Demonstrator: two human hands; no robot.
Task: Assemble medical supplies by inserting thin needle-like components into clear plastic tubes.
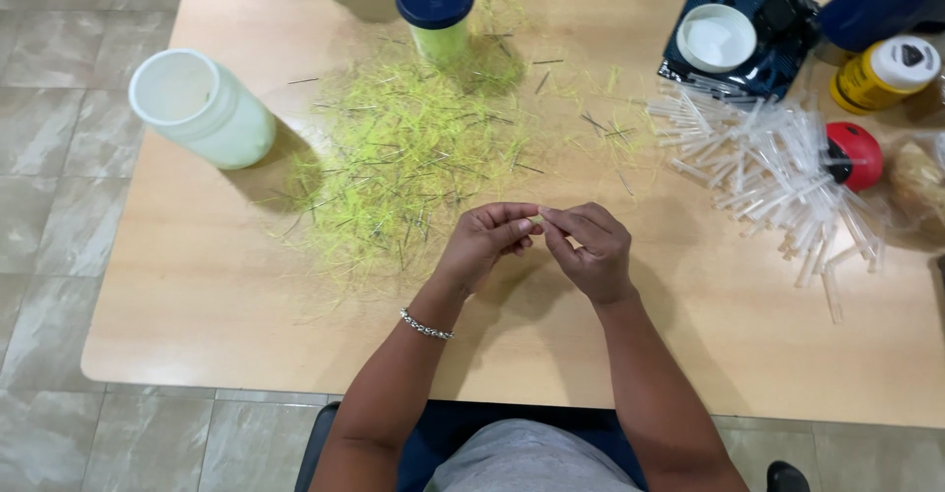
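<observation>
My left hand (pixel 484 243) and my right hand (pixel 591 251) meet fingertip to fingertip above the wooden table (pixel 197 276), pinching a small yellow-green fibre piece (pixel 537 219) between them. A beaded bracelet (pixel 425 326) sits on my left wrist. Just beyond my left hand spreads a loose heap of yellow-green fibres mixed with thin dark needles (pixel 413 157). A pile of short clear plastic tubes (pixel 768 162) lies to the right of my right hand.
An open white jar (pixel 202 108) stands at the left, a blue-lidded jar (pixel 435 5) at the back. A white lid on a dark blue pouch (pixel 717 37), a yellow bottle (pixel 881 74) and a red round object (pixel 854 154) sit at the back right. Tiled floor surrounds the table.
</observation>
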